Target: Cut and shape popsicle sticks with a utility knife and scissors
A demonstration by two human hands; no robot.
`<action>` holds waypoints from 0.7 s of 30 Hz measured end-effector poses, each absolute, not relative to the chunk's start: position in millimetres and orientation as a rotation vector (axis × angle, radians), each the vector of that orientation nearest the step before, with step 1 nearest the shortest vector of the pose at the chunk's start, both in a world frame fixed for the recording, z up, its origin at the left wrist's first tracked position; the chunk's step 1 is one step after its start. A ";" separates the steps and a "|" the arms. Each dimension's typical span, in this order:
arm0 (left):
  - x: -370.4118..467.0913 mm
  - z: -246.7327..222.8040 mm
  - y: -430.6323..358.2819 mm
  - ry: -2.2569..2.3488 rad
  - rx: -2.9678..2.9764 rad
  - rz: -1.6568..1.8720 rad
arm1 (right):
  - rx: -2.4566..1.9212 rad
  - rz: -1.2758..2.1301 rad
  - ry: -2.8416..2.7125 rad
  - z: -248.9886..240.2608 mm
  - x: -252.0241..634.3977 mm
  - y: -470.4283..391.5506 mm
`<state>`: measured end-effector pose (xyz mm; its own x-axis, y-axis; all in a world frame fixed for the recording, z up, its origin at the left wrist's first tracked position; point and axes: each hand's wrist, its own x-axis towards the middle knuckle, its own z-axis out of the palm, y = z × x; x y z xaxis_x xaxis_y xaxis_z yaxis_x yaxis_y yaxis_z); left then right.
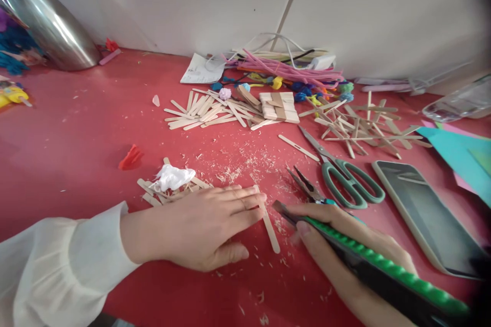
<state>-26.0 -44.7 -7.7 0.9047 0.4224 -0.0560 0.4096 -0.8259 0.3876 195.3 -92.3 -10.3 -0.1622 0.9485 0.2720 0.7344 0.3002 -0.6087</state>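
My left hand (209, 225) lies flat, palm down, with its fingertips over the upper part of a wooden craft stick (271, 230) on the red table. The stick's lower end sticks out toward me. In my right hand (345, 245) is a green and black utility knife (368, 260), its blade end pointing left, a little to the right of the stick. Wood shavings (238, 163) are scattered behind and around the stick. Partly behind my left hand are more craft sticks (151, 194) with a crumpled white tissue (174, 178) on top.
Green-handled scissors (351, 181), pliers (307, 186) and a phone (425, 214) lie at right. Further back are a loose stick pile (207, 110), a bundled stack (280, 107), a stick tangle (364, 125) and pink pipe cleaners (284, 69). A steel bottle (49, 15) stands back left.
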 end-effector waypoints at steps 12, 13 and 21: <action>-24.8 -11.6 -53.4 0.605 2.612 0.052 | -1.462 0.553 -1.984 -15.2 183.9 -92.9; -25.0 -11.7 -53.4 0.609 2.610 0.053 | -1.449 0.538 -1.997 -15.5 183.6 -93.1; -24.1 -9.7 -52.0 0.604 2.629 0.030 | -1.399 0.461 -2.013 -14.6 184.9 -96.9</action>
